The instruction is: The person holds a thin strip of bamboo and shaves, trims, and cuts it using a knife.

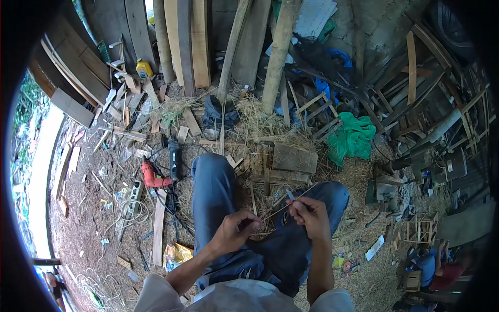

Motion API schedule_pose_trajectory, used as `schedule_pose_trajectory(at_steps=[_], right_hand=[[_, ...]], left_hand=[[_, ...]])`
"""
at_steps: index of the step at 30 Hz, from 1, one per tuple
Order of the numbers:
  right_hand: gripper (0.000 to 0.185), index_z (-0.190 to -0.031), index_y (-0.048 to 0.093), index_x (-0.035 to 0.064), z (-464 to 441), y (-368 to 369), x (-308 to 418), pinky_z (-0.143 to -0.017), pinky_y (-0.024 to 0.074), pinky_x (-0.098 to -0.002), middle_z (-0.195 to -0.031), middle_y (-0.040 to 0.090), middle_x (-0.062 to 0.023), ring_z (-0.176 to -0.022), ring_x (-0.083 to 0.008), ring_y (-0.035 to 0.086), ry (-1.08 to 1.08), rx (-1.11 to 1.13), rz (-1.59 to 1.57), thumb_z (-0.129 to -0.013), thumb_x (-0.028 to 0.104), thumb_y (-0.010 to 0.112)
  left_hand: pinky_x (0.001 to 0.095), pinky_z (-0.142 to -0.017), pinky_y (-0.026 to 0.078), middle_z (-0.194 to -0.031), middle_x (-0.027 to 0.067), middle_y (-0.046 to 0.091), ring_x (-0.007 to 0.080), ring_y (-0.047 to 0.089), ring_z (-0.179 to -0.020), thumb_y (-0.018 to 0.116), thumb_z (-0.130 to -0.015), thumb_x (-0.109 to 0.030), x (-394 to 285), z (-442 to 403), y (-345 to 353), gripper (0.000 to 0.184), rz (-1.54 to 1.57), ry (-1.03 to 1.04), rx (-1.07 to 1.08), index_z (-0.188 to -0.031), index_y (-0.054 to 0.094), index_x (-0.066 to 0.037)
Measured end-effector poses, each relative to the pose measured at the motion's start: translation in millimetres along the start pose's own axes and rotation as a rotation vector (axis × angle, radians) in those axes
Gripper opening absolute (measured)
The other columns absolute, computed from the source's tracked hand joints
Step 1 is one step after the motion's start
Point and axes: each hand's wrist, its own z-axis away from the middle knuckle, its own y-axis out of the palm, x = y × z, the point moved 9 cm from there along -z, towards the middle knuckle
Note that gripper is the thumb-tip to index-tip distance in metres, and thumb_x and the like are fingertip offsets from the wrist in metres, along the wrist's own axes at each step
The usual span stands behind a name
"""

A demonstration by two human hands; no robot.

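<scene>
Between my two hands, over my lap, a thin pale strip that looks like split wood or cane runs up to the right. My left hand is closed in a pinch at its lower end. Higher up, my right hand is closed on the strip, and a small flat bluish-grey piece sticks out from its fingers; whether it is a blade I cannot make out. Beyond my knees, a hammer rests by a wooden block.
To the left lie a red power drill, a dark power tool and a power strip with cords. Planks lean at the back. A green plastic bag lies right. Another person sits at the lower right.
</scene>
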Motion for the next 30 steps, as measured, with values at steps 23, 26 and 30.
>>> schedule_pose_trajectory(at_steps=[23,26,30], right_hand=[[0.020,-0.104,0.064,-0.0036,-7.3,39.1,-14.4,-0.048,0.0325,-0.0181,-0.069,0.057,-0.0010,-0.054,-0.0034,0.041,0.009,0.196,-0.081,-0.093,0.010,0.054],[0.019,-0.099,0.064,-0.0066,-10.5,3.5,-5.6,-0.047,0.0304,-0.0180,-0.068,0.056,-0.0010,-0.052,-0.0031,0.039,-0.007,0.034,-0.101,-0.092,0.009,0.056],[0.019,-0.098,0.064,-0.0075,-6.8,-5.5,-2.8,-0.047,0.0299,-0.0183,-0.068,0.055,-0.0012,-0.053,-0.0035,0.040,0.054,0.052,-0.087,-0.091,0.008,0.056]], left_hand=[[0.0241,-0.066,0.042,-0.079,0.0037,0.063,0.0074,0.054,-0.074,0.063,-0.087,-0.008,6.8,-0.9,-12.0,0.010,-0.013,-0.085,-0.017,-0.091,0.063,0.001],[0.0255,-0.065,0.043,-0.078,0.0045,0.063,0.0090,0.055,-0.073,0.063,-0.086,-0.008,13.1,4.1,-12.7,0.010,0.035,-0.070,-0.001,-0.091,0.063,0.001],[0.0265,-0.064,0.043,-0.079,0.0063,0.064,0.0113,0.056,-0.072,0.063,-0.086,-0.008,0.3,5.0,-8.8,0.010,0.026,-0.024,0.052,-0.093,0.064,0.000]])
